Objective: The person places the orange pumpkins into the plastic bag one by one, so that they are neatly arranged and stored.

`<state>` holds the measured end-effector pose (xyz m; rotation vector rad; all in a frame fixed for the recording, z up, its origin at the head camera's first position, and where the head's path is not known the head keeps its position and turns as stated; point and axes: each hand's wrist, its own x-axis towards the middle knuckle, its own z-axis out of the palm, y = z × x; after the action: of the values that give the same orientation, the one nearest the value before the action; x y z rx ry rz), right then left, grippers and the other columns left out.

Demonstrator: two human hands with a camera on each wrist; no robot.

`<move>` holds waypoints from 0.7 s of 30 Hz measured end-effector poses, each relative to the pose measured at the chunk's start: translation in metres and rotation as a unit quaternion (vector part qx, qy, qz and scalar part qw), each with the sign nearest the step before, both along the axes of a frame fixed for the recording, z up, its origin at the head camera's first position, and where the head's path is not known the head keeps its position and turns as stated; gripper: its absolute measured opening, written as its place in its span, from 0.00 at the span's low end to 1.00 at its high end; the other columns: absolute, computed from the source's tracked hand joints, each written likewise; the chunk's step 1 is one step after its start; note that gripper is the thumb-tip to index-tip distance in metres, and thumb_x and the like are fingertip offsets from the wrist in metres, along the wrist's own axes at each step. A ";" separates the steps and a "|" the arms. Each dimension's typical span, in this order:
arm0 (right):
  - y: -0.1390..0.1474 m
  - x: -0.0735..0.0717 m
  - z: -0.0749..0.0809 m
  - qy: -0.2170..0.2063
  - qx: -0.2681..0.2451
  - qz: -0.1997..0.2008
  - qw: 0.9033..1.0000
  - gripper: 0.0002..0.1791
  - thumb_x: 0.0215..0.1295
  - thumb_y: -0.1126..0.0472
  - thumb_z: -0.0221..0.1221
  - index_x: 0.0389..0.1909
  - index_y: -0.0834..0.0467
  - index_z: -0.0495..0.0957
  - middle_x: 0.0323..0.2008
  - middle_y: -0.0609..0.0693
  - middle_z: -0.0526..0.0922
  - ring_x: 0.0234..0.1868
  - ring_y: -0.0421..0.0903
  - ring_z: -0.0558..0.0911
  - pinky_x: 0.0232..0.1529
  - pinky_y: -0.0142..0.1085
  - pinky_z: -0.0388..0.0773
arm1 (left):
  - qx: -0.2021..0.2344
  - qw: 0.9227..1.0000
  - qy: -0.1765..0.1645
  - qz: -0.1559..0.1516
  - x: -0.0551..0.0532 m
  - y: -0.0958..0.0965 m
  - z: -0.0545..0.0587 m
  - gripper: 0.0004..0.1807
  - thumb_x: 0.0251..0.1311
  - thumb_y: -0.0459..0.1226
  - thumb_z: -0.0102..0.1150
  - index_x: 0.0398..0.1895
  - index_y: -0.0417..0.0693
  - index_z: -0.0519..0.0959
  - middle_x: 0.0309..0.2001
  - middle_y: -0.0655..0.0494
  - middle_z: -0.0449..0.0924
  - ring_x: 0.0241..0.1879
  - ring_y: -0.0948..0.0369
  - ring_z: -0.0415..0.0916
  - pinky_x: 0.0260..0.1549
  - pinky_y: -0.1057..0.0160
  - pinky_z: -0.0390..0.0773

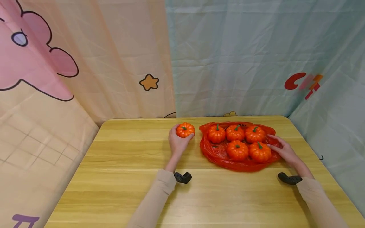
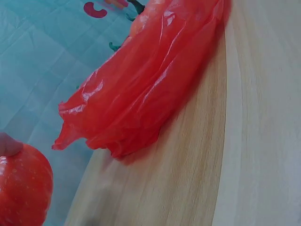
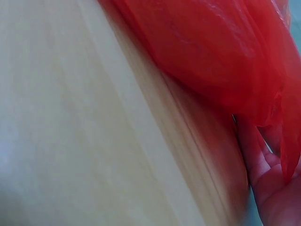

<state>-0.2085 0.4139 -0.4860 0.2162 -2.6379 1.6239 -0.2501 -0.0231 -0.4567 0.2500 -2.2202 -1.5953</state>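
Observation:
My left hand point(image 1: 177, 141) holds a small orange pumpkin point(image 1: 185, 129) with a green stem, fingers on its far left and thumb on its near right. Part of that pumpkin point(image 2: 24, 188) shows at the lower left of the left wrist view. To its right, several similar pumpkins point(image 1: 237, 150) sit in two rows on a spread red plastic bag point(image 1: 219, 154). At the bag's right rim is my right hand point(image 1: 286, 152), its fingers extended toward the nearest pumpkins. In the right wrist view, a fold of the bag hangs over that hand point(image 3: 275, 188); its fingertips are hidden.
Everything lies on a light wooden table point(image 1: 119, 177). Printed curtains point(image 1: 242, 57) hang behind it and at both sides. A black strap-mounted device point(image 1: 183, 178) is on the left wrist, and another point(image 1: 289, 179) is on the right.

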 end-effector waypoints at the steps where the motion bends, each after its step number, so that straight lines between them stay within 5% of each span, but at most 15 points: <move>1: 0.000 0.000 0.000 0.002 -0.003 0.002 1.000 0.29 0.71 0.58 0.53 0.71 0.56 0.60 0.58 0.24 0.62 0.53 0.16 0.59 0.48 0.10 0.59 | 0.002 1.000 0.008 0.000 0.001 0.001 0.001 0.40 0.37 0.42 0.78 0.58 0.45 0.73 0.56 0.45 0.75 0.56 0.47 0.72 0.57 0.49 0.74; 14: 0.001 0.000 -0.001 0.014 -0.007 0.006 1.000 0.28 0.71 0.60 0.53 0.70 0.52 0.62 0.59 0.26 0.64 0.53 0.16 0.60 0.48 0.10 0.59 | 0.024 0.997 0.065 -0.042 0.020 0.023 0.022 0.39 0.37 0.40 0.78 0.57 0.43 0.73 0.56 0.45 0.75 0.56 0.48 0.73 0.56 0.48 0.74; 21: -0.001 0.000 0.000 0.009 -0.010 0.004 1.000 0.28 0.71 0.59 0.53 0.70 0.53 0.62 0.59 0.25 0.63 0.52 0.16 0.60 0.48 0.10 0.59 | 0.037 0.993 0.063 -0.091 0.032 0.036 0.028 0.39 0.39 0.42 0.77 0.59 0.47 0.72 0.56 0.50 0.76 0.52 0.53 0.73 0.50 0.55 0.77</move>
<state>-0.2083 0.4133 -0.4862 0.2412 -2.6109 1.6412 -0.2185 0.0130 -0.4287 -0.0323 -2.1414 -1.7392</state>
